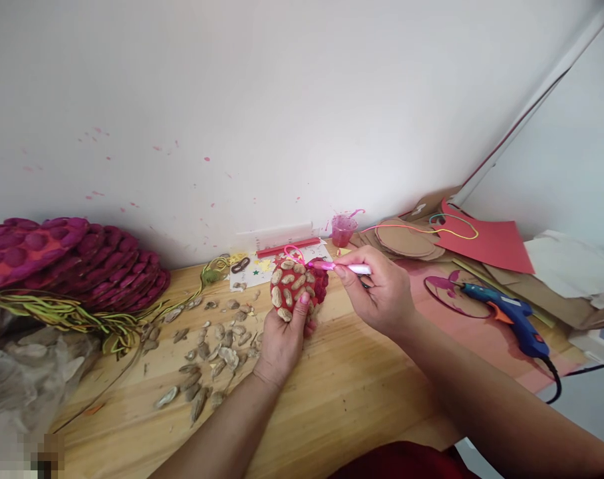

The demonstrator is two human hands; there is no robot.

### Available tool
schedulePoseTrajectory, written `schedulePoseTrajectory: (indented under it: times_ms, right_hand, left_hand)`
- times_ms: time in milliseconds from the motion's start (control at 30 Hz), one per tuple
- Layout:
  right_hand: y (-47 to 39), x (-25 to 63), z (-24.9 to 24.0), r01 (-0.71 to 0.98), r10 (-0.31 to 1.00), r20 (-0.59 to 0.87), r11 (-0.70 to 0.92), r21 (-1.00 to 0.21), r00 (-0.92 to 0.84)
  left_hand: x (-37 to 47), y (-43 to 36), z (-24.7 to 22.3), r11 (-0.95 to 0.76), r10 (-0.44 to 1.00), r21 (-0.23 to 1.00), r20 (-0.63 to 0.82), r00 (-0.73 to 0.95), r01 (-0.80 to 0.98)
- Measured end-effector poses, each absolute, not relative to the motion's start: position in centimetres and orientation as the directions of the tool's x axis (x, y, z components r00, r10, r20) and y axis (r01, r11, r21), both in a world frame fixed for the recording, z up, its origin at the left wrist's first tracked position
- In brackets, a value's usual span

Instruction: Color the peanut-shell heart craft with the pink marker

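Note:
My left hand point(285, 336) grips a red disc point(297, 283) covered with peanut shells, its thumb lying over the front face. A pink cord loop point(295, 251) sticks up from the disc's top edge. In my right hand point(380, 293) is a paintbrush point(358, 269) with a white handle and a pink-coated front end, pinched between thumb and fingers. The brush's tip is at the upper right rim of the disc; whether it touches cannot be made out. Partly hidden behind the disc is a darker magenta piece point(320, 281).
Loose peanut shells point(227, 356) lie left of my hands. Stacked magenta discs point(117, 266) and yellow-green cords point(82, 314) sit farther left. A cup of pink paint point(342, 229) stands by the wall. To the right are cardboard ovals point(406, 238), red paper point(491, 236) and a blue glue gun point(514, 316).

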State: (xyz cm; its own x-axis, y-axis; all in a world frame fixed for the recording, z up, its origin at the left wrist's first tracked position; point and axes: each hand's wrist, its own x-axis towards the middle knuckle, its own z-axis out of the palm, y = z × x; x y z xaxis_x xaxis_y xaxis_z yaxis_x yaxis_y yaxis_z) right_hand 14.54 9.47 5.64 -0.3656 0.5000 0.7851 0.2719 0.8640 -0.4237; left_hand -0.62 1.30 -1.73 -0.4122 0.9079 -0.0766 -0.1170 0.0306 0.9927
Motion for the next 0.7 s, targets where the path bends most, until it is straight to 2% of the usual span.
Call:
schedulePoseTrajectory:
  times_ms: [367,700]
  right_hand:
    - [9.16,14.36,6.10,0.246,0.460,0.782,0.888,-0.389,-0.421]
    - [9.62,14.47,5.75,0.222,0.508,0.749,0.861,-0.458,-0.426]
  left_hand:
    - [-0.55,1.24,-1.04,0.021,0.900,0.979,-0.107,-0.423,-0.204]
    - [-0.50,1.11,-1.03,0.020,0.882,0.936,-0.182,-0.434,-0.351]
